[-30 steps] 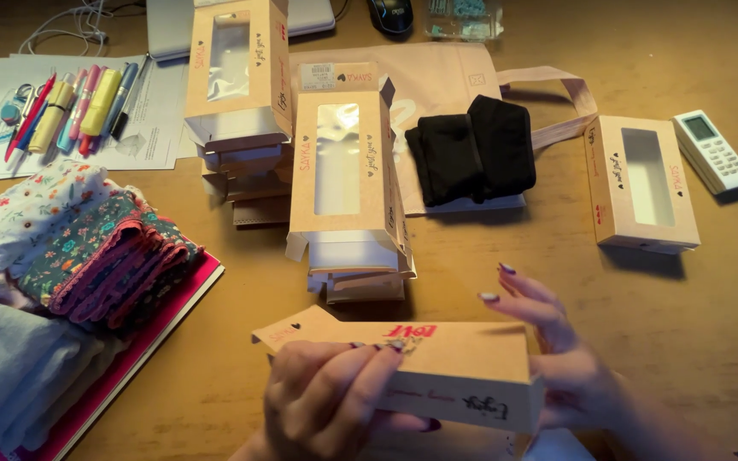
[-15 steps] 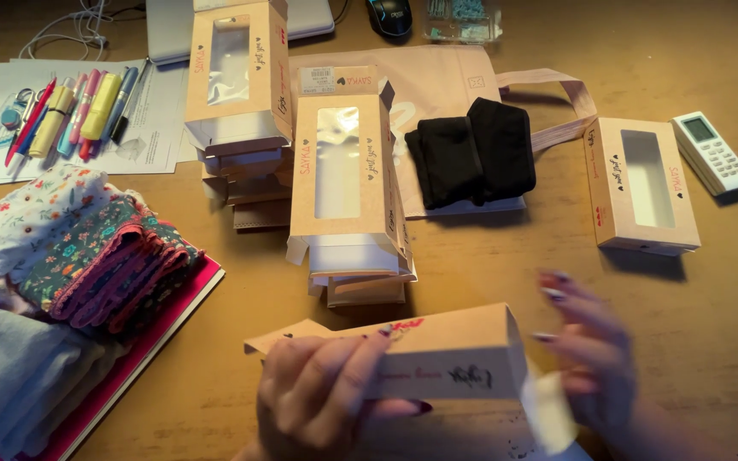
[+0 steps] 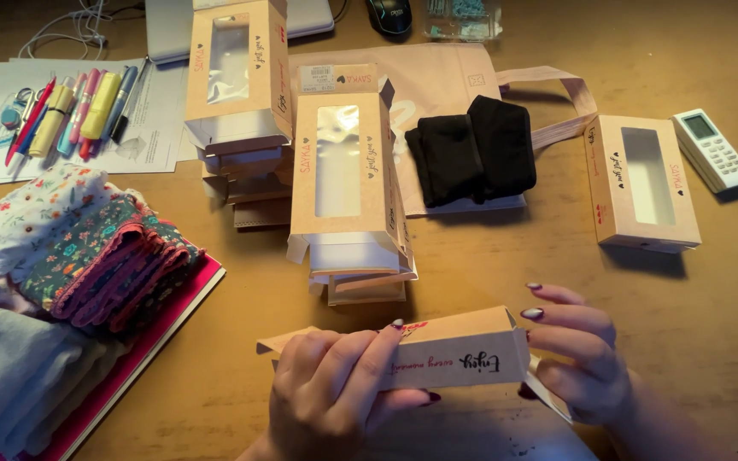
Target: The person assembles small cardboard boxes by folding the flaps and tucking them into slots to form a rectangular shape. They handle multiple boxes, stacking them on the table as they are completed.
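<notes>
- The left hand (image 3: 335, 388) is gripping a long kraft carton (image 3: 424, 358) low over the bench (image 3: 489, 273).
- The right hand (image 3: 587, 358) is pinching the carton's open right end.
- I judge the end flap is being closed; tucking it calls for a steady carton.
- Just beyond the hands is standing a stack of window boxes (image 3: 348, 188).

On the wooden table (image 3: 711, 282), 2 stacks of kraft window boxes stand at upper centre: one (image 3: 237, 72) behind, one (image 3: 348, 183) nearer. A single window box (image 3: 642, 181) lies at right, a white remote control (image 3: 712, 148) just beside it. Folded black cloth (image 3: 471, 149) rests on a pink tote bag (image 3: 437, 81). Pens and highlighters (image 3: 74, 111) lie on papers (image 3: 151, 128) upper left; folded floral fabrics (image 3: 79, 243) sit lower left on a red folder (image 3: 160, 329).
</notes>
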